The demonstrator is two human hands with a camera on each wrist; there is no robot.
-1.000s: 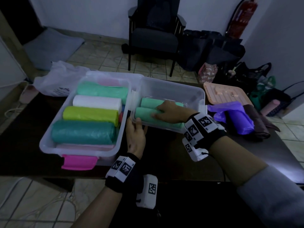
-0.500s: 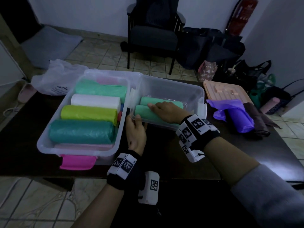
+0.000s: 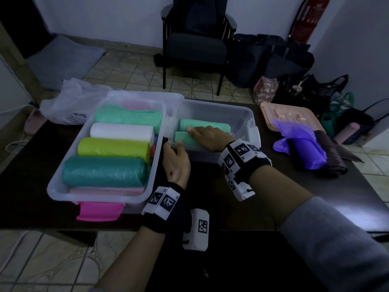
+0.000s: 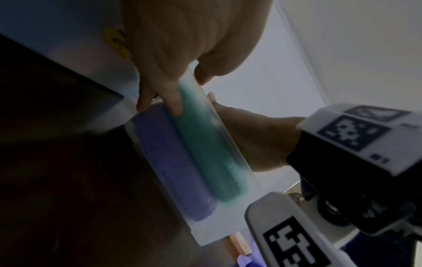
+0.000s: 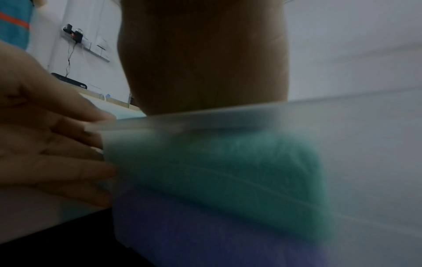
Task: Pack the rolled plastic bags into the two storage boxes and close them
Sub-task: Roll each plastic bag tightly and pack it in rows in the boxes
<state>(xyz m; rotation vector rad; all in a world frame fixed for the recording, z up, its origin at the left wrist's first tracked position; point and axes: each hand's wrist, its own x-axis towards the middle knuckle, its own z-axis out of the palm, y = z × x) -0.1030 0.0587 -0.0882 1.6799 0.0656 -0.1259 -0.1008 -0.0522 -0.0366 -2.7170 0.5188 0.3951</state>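
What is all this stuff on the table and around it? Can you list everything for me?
large storage box: 1, clear, pink latch, table left
rolls in it: teal, lime, white, mint, a pink one at the near wall
small storage box: 1, clear, table centre
green rolls: 2, inside small box; a purple roll lies beneath
loose purple roll: 1, table right
lid: 1, peach, far right
plastic bag: 1, white, far left
chair: 1, dark, behind
left hand: holds small box's corner
right hand: rests on green rolls
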